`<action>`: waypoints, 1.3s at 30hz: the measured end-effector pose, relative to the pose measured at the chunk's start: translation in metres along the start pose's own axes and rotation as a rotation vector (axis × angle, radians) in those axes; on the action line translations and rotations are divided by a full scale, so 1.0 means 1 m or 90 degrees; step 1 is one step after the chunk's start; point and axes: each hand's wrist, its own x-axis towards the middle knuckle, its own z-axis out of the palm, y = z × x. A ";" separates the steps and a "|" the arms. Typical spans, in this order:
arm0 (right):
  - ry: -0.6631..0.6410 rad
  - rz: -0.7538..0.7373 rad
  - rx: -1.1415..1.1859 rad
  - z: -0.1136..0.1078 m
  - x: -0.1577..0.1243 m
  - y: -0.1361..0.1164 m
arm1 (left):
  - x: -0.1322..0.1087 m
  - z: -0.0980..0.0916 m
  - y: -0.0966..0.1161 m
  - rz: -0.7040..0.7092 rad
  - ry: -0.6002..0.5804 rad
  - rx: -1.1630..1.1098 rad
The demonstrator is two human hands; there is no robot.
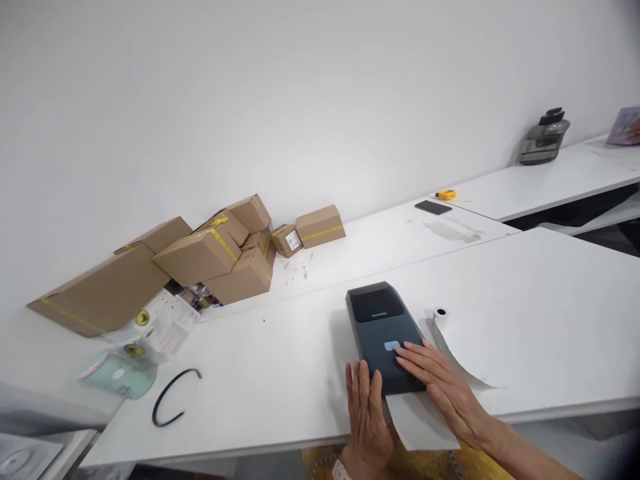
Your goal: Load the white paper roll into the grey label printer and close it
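Observation:
A dark teal, box-shaped device that looks like a label printer [383, 363] sits near the front edge of the white table. It has a black panel at its far end and a small light-blue patch on top. From under its near end a strip of white paper [425, 420] sticks out past the table edge. My left hand [365, 417] lies against the near left side, fingers stretched out. Across the near right part of the top, my right hand [445, 383] rests with extended fingers, tips beside the patch. Neither hand grasps anything.
Right of the device stands a small white paper roll [441, 319] with an unrolled tail. Cardboard boxes [200, 257] pile up against the wall at left. Closer are plastic packages [125, 373] and a black curved band [167, 403]. A phone [433, 207] and yellow tape measure [446, 195] lie behind.

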 end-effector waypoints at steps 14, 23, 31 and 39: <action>0.053 0.132 0.016 0.011 -0.005 -0.009 | 0.017 0.021 -0.025 0.036 -0.008 -0.186; 0.035 0.183 -0.043 0.009 -0.008 -0.017 | 0.009 0.034 -0.024 -0.007 0.016 -0.239; 0.030 0.192 -0.010 0.007 -0.006 -0.021 | 0.016 0.031 -0.022 -0.009 0.025 -0.233; 0.006 0.099 -0.015 0.009 -0.015 -0.005 | 0.015 0.030 -0.006 -0.095 0.039 -0.205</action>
